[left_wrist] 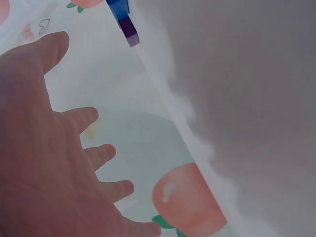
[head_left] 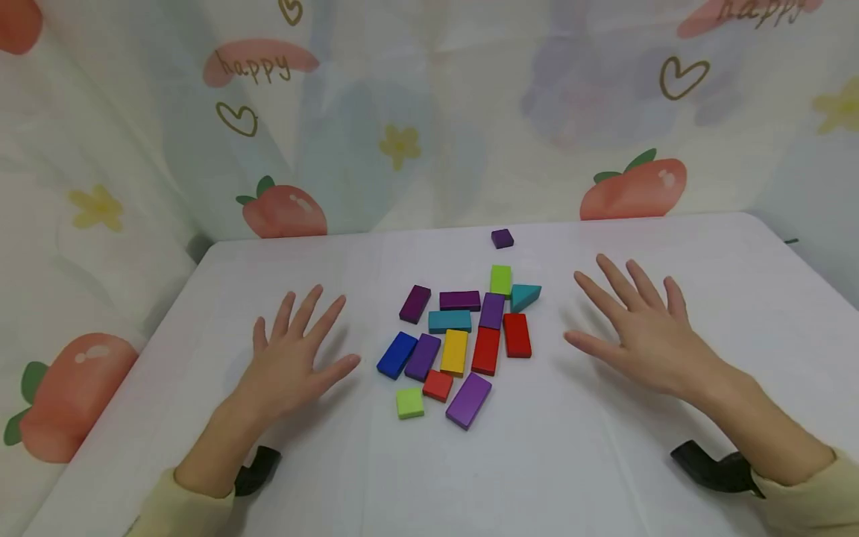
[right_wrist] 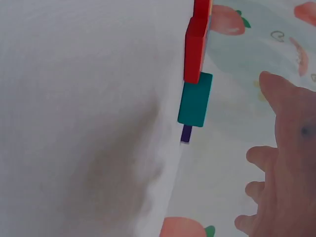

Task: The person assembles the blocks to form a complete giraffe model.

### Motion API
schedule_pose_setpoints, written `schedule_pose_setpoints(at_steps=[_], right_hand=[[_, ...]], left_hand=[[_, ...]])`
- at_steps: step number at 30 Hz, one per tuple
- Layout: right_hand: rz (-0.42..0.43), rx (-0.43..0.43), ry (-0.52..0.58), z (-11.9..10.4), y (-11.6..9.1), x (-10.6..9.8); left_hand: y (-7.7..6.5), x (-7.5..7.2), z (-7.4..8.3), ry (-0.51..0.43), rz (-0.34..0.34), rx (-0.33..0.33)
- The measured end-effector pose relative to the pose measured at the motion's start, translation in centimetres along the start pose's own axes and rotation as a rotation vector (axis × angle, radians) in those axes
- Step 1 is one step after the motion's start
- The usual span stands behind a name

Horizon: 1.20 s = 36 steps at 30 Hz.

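Note:
My left hand (head_left: 285, 365) hovers over the table with fingers spread, left of a loose cluster of coloured blocks, holding nothing. The blue block (head_left: 397, 355) is the one nearest to it. On the other side my right hand (head_left: 644, 335) is likewise spread and holds nothing. Nearest to that hand are a red block (head_left: 517, 335) and a teal triangular block (head_left: 526, 297). Among the cluster lie a yellow block (head_left: 454, 353), a large purple block (head_left: 469, 401) and a lime green block (head_left: 410, 403). Both wrist views show the hands' fingers apart from any block.
A small dark purple block (head_left: 502, 239) lies alone near the back edge of the white table (head_left: 416, 485). Behind the table hangs a curtain (head_left: 456, 112) printed with fruit, hearts and flowers. Black straps (head_left: 714, 468) show at both wrists.

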State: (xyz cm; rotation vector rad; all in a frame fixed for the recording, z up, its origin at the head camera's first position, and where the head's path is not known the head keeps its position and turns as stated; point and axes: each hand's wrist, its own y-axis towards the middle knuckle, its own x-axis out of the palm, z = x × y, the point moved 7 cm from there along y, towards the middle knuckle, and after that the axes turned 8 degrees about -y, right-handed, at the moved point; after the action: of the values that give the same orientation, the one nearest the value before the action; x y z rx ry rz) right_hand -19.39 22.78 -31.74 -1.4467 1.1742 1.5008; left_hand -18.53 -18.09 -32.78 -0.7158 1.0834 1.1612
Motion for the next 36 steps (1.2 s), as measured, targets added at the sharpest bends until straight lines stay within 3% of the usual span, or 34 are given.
schedule_pose_setpoints(at_steps=[6, 13, 21, 31, 36], right_hand=[[0.016, -0.051, -0.004, -2.5, 0.7, -0.4], [-0.025, -0.1, 0.027, -5.2, 1.6, -0.6], [-0.029, -0.142, 0.07, -7.4, 2.5, -0.3], [-0.011, -0.249, 0.136, -10.4, 4.2, 0.6], [-0.011, -0.305, 0.205, -11.5, 5.2, 1.0]], left_hand=[[0.5, 0.7, 2.3, 0.02, -0.008, 0.07], [1.0, 1.4, 4.3, 0.013, -0.033, 0.131], [1.6, 1.8, 5.2, -0.012, -0.034, 0.205], [2.9, 2.7, 6.1, -0.108, -0.095, 0.264], [3.9, 3.4, 6.6, -0.137, -0.13, 0.258]])
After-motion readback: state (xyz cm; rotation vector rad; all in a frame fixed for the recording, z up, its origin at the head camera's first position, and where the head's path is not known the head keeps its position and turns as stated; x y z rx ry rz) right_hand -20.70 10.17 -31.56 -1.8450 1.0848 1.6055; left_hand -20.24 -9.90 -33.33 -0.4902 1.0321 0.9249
